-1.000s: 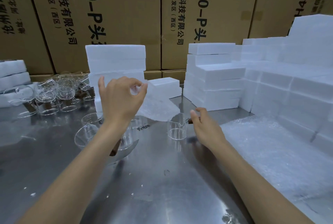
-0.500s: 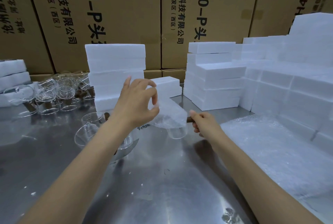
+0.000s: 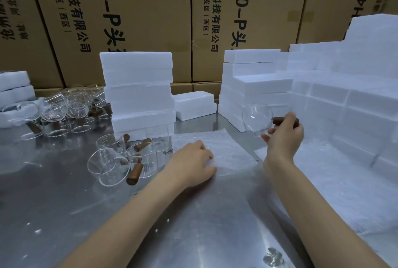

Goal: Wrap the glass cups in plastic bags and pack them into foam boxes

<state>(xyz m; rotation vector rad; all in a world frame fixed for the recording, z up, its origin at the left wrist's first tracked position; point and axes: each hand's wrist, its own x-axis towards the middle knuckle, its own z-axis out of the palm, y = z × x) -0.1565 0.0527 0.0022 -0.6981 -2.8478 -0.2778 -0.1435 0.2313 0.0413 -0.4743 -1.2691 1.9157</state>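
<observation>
Head view: the left hand [image 3: 193,161] presses flat, fingers relaxed, on the bubble-wrap bag [image 3: 219,149] lying on the steel worktop [image 3: 64,203], while just right of the bag the right hand [image 3: 284,136] grips a raised glass cup [image 3: 257,117] by its wooden handle [image 3: 277,120].

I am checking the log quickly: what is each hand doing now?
Left hand: open, fingers resting on the bubble wrap bag on the table.
Right hand: closed on the wooden handle of a glass cup, lifted.
</observation>
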